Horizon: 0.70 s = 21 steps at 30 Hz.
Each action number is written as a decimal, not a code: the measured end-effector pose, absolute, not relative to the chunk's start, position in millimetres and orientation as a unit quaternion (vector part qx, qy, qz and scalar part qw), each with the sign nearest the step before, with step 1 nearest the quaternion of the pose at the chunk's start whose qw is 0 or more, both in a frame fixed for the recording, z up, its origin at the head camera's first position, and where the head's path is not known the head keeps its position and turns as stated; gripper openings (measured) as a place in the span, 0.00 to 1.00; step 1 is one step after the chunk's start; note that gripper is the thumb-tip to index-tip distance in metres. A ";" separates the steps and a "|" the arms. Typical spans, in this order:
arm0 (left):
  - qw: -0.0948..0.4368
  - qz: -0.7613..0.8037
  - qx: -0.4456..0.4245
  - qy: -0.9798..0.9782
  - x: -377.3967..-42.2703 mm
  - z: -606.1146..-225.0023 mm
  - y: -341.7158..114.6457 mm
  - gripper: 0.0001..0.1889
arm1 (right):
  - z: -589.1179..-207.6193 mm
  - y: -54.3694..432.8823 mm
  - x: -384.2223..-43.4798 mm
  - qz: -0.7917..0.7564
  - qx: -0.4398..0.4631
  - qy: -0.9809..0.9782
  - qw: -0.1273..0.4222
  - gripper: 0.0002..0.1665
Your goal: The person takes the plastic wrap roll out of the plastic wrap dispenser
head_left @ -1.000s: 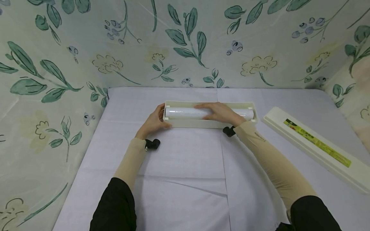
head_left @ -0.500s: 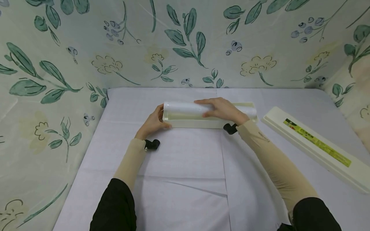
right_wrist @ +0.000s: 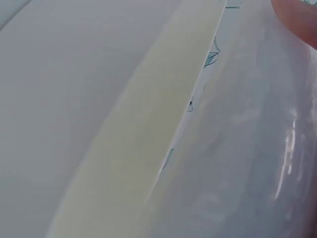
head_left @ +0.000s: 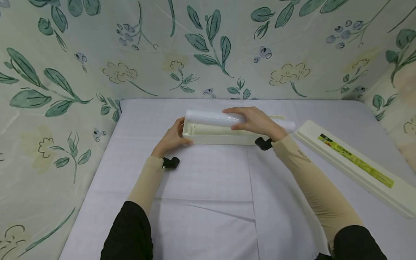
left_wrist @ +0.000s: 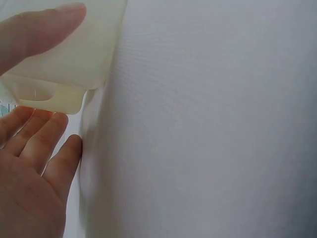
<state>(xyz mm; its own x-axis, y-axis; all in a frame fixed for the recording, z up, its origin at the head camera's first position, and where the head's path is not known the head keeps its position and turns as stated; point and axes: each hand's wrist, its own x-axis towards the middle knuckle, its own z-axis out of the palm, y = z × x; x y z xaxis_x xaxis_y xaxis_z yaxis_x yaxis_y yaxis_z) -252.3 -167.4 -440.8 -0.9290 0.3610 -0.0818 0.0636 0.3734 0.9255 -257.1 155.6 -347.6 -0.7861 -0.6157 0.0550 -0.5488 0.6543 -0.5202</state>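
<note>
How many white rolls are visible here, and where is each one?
1. The white roll is held by the right hand over the open box. Part of the box's inside is hidden from view.

Left hand (head_left: 171, 139), right hand (head_left: 256, 121): two. Plastic film roll (head_left: 208, 117): one. Cream box (head_left: 221, 139): one. Long lid (head_left: 351, 168): one. Yellow label (head_left: 356, 160): one. Wrist cameras (head_left: 171, 163): two. White tablecloth (head_left: 201, 177): one.

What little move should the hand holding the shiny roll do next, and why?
The right hand should perhaps lift the shiny roll slightly higher: it grips the roll, which slants over the open box, and the left hand holds the box's end.
</note>
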 end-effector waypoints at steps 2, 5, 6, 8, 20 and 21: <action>0.137 0.543 0.129 0.819 -252.5 -440.6 -167.3 0.54 | -345.0 156.5 -256.1 -0.264 -0.326 0.906 0.057 0.37; 0.138 0.543 0.128 0.818 -253.0 -440.9 -167.1 0.54 | -341.9 158.0 -254.6 -0.264 -0.325 0.906 0.054 0.37; 0.139 0.544 0.127 0.818 -253.1 -441.1 -167.0 0.54 | -341.4 158.7 -254.5 -0.264 -0.324 0.907 0.054 0.37; 0.141 0.545 0.125 0.817 -253.5 -441.6 -166.9 0.54 | -340.7 160.4 -254.4 -0.264 -0.318 0.909 0.054 0.37; 0.146 0.551 0.124 0.812 -255.1 -443.5 -166.6 0.54 | -333.4 178.3 -248.6 -0.250 -0.273 0.927 0.055 0.37; 0.147 0.551 0.125 0.812 -255.0 -443.4 -166.7 0.54 | -333.4 180.2 -248.1 -0.249 -0.272 0.928 0.054 0.37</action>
<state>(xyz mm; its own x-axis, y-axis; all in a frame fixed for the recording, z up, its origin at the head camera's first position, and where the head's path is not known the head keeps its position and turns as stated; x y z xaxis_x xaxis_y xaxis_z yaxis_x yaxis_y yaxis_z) -255.0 -166.7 -443.4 -0.9257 0.3643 -0.1014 0.0406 0.3625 0.9311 -248.1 180.2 -333.4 -0.8465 -0.5313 0.0343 -0.4771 0.7284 -0.4918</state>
